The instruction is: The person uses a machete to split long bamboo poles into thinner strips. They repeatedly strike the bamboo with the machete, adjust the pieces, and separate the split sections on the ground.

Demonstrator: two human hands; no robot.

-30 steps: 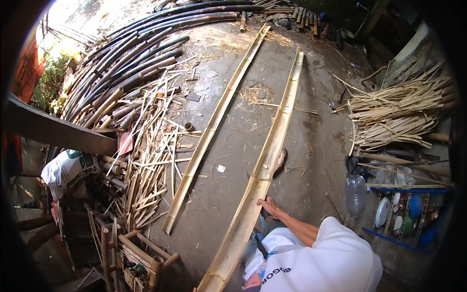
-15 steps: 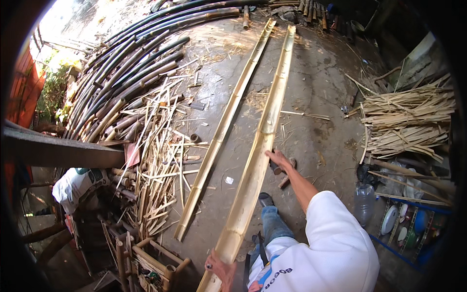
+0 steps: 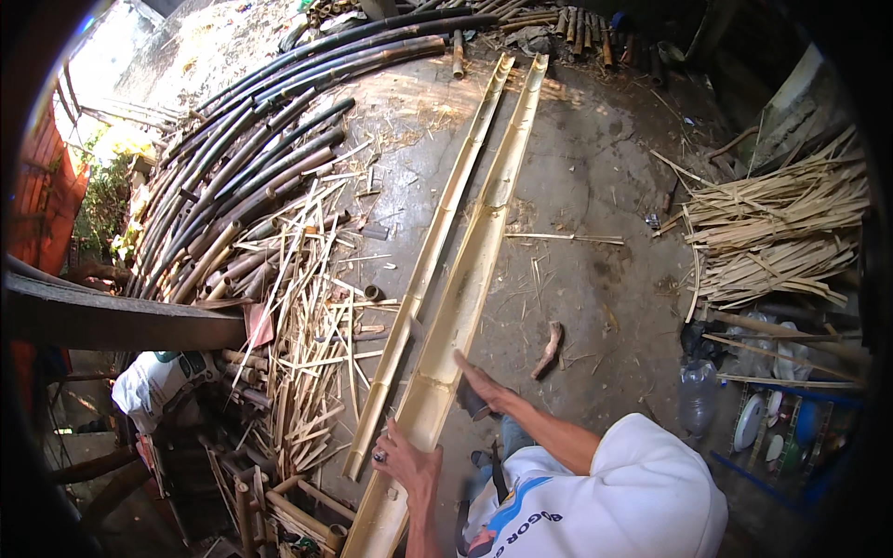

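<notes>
A long split bamboo half, hollow side up, runs from near my body toward the far floor. My left hand grips its near end, fingers over the left rim and a ring on one finger. My right hand is at its right edge, closed around a dark, handle-like cylinder; whatever joins this cylinder is hidden. Beside it on the left lies a second bamboo half, also hollow side up, with a narrow gap between the two.
Dark bamboo poles and loose splints cover the left side. Bundled strips are stacked at right, above a plastic bottle and a blue rack. A curved wood piece lies on the concrete floor.
My right hand has come nearer to me along the bamboo with the dark cylinder. My left hand has moved forward. The held bamboo half now lies closer to the other one.
</notes>
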